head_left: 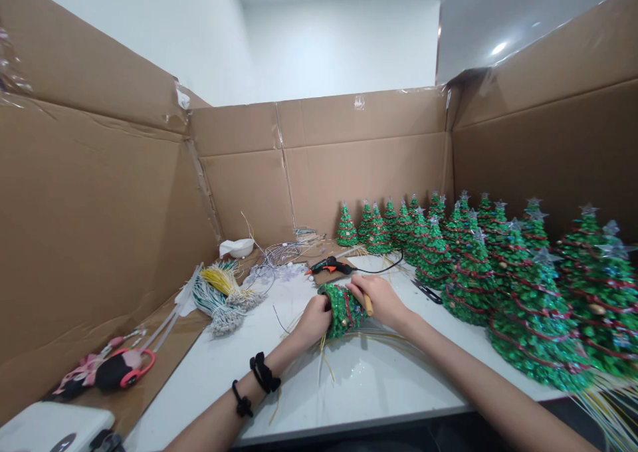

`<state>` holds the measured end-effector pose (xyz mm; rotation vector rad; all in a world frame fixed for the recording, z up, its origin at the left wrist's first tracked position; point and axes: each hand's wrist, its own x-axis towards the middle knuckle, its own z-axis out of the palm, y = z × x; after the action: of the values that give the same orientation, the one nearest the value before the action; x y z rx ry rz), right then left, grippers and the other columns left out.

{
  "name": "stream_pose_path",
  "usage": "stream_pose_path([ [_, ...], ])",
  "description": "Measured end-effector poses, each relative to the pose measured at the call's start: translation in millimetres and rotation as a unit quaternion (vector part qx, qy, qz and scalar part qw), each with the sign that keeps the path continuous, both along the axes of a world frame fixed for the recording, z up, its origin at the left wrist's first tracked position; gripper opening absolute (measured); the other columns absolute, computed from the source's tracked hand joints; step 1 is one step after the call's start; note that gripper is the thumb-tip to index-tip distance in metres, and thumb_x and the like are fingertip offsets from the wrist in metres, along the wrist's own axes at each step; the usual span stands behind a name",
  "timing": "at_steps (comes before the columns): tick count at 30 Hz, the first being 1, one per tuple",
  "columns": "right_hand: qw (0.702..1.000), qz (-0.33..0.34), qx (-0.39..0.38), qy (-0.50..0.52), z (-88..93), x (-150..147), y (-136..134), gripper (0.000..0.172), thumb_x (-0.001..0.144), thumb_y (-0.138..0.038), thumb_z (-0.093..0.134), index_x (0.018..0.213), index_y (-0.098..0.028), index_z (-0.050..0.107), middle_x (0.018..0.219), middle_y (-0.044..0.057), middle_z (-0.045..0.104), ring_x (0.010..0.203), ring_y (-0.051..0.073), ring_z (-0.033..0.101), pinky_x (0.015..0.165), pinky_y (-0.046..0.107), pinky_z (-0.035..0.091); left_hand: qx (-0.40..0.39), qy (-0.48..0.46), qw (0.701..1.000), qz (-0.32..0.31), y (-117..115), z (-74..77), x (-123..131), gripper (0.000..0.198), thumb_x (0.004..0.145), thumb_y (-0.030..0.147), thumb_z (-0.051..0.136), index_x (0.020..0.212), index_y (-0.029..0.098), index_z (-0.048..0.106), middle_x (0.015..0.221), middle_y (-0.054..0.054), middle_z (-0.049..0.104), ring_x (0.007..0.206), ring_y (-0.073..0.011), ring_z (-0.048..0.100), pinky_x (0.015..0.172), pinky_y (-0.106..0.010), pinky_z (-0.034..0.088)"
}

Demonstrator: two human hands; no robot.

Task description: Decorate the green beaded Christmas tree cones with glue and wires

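A small green tinsel Christmas tree (343,311) with red garland lies on its side above the white table, its wide hollow base turned to the left. My left hand (316,320) is closed at the rim of that base, the fingertips hidden in the opening. My right hand (379,298) is closed round a tool with a wooden handle (368,304), against the tree's right side. The working end of this tool is hidden, so its kind does not show. Thin yellow and white wires (326,357) trail out beneath the tree.
A glue gun (329,265) lies behind the hands on cardboard. Black scissors or snips (427,291) are to the right, before many finished trees (471,276). Bundled wire lights (224,299), glue sticks (172,312) and a white dish (237,247) sit left. Cardboard walls (363,153) enclose the table.
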<state>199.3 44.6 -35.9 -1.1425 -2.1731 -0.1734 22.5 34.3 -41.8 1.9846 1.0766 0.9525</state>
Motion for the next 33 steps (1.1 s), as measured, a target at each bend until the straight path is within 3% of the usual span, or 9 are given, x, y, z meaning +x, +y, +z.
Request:
stream_pose_path([
  [9,1.0,0.016,-0.005,0.002,-0.5,-1,1,0.036,0.096,-0.036,0.034,0.072,-0.019,0.055,0.063,0.001,0.056,0.059,0.014,0.051,0.056,0.023,0.029,0.045,0.005,0.998,0.034,0,-4.6,1,0.025,0.067,0.008,0.043,0.07,0.012,0.068,0.065,0.0,0.065,0.066,-0.0154,0.053,0.063,-0.024,0.043],
  [17,0.999,0.021,-0.007,0.041,4.4,4,3,0.039,0.097,-0.038,0.03,0.071,-0.02,0.052,0.061,0.0,0.056,0.057,0.014,0.051,0.054,0.023,0.029,0.004,-0.04,0.999,0.018,-3,-2.8,4,0.021,0.067,0.013,0.047,0.07,0.012,0.068,0.064,-0.001,0.065,0.068,-0.0172,0.055,0.065,-0.027,0.046],
  [20,0.998,-0.016,-0.015,0.062,15.0,6,27,0.036,0.096,-0.036,0.032,0.073,-0.019,0.055,0.063,0.0,0.058,0.06,0.014,0.053,0.056,0.022,0.031,-0.016,-0.064,0.998,0.006,-6,0.1,7,0.019,0.068,0.016,0.05,0.071,0.011,0.068,0.064,-0.002,0.066,0.069,-0.0181,0.057,0.071,-0.03,0.047],
  [25,0.996,-0.057,-0.069,-0.029,21.4,-14,90,0.022,0.087,-0.03,0.05,0.08,-0.013,0.062,0.085,0.01,0.066,0.081,0.018,0.06,0.067,0.022,0.037,-0.021,-0.075,0.997,0.008,-7,-1.0,7,0.019,0.068,0.016,0.051,0.073,0.012,0.069,0.063,-0.002,0.066,0.071,-0.0184,0.058,0.073,-0.031,0.047],
  [29,0.99,-0.079,-0.107,-0.046,8.2,-38,120,0.037,0.081,-0.046,0.058,0.091,-0.011,0.064,0.094,0.015,0.066,0.085,0.022,0.061,0.068,0.025,0.04,-0.033,-0.076,0.997,0.009,-4,-3.2,6,0.019,0.068,0.019,0.051,0.068,0.011,0.068,0.06,-0.002,0.065,0.065,-0.0176,0.056,0.067,-0.029,0.047],
  [33,0.984,-0.093,-0.142,-0.057,-1.5,-47,128,0.05,0.077,-0.056,0.056,0.101,-0.013,0.062,0.096,0.014,0.067,0.086,0.024,0.062,0.069,0.026,0.043,-0.025,-0.078,0.997,0.003,-1,-2.0,6,0.019,0.066,0.018,0.05,0.066,0.011,0.067,0.063,-0.002,0.065,0.067,-0.0173,0.056,0.067,-0.029,0.046],
])
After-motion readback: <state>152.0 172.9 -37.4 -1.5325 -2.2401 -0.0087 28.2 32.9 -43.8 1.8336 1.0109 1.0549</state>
